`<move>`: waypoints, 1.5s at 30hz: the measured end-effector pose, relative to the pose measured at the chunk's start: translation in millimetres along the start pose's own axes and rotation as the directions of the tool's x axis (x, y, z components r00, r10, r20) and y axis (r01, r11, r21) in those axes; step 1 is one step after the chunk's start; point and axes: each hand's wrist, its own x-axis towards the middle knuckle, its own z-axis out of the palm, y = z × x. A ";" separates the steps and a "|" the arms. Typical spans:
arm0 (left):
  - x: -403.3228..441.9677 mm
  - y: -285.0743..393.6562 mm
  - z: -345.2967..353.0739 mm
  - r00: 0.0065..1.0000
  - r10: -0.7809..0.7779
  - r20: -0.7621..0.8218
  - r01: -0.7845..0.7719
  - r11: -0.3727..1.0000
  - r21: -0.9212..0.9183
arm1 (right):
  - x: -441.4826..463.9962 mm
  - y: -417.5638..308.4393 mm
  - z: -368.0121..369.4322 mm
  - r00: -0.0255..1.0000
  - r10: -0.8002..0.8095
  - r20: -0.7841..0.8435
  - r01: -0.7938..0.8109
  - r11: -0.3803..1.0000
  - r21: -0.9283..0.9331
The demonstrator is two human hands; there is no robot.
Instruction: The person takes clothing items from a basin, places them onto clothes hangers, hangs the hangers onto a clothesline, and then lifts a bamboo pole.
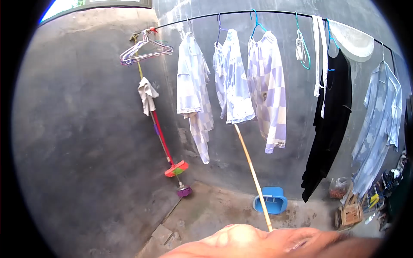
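Note:
Close to the camera at the bottom edge, my left hand (234, 239) and my right hand (301, 241) appear closed around the lower part of a light wooden pole (249, 163). They run together in the picture, and most of the fingers are cut off or blurred. The pole slants up and away to the left. Its upper end disappears at the hem of a pale blue and white garment (238, 94), so whether it touches the cloth or passes behind it I cannot tell. That garment hangs from a black clothes line (275, 13).
Checked clothes (269, 81), black trousers (329, 120) and a light blue shirt (378, 116) hang alongside. Bare hangers (146, 53) cluster at the left. A red broom (176, 168) and purple brush (184, 191) lean in the corner. A blue basin (279, 206) and wooden crate (350, 215) are below.

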 end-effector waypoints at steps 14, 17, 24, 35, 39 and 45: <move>-171.0 -5.8 82.4 0.986 0.126 -0.113 -0.128 0.992 -0.008 | -92.7 5.9 -96.9 0.897 -0.056 0.438 0.101 0.992 -0.079; -205.6 -10.2 88.6 0.979 0.162 -0.127 -0.163 0.987 0.006 | -116.3 -2.8 -100.8 0.855 -0.177 0.488 0.215 0.976 -0.021; -288.6 -20.5 112.4 0.953 0.249 -0.170 -0.247 0.968 0.032 | -167.4 -38.5 -127.8 0.600 -0.565 0.566 0.511 0.815 0.273; -363.6 -10.1 184.4 0.897 0.358 -0.259 -0.348 0.934 0.087 | -222.1 -260.0 -189.5 0.105 -0.779 0.618 -0.091 0.611 0.786; -350.4 -2.1 213.9 0.875 0.390 -0.288 -0.374 0.921 0.113 | -234.2 -297.5 -191.9 -0.101 -0.870 0.483 -0.195 0.493 0.848; -311.7 18.6 240.7 0.866 0.420 -0.270 -0.390 0.907 0.161 | -215.7 -346.7 -225.4 -0.229 -0.932 0.283 -0.330 0.347 0.878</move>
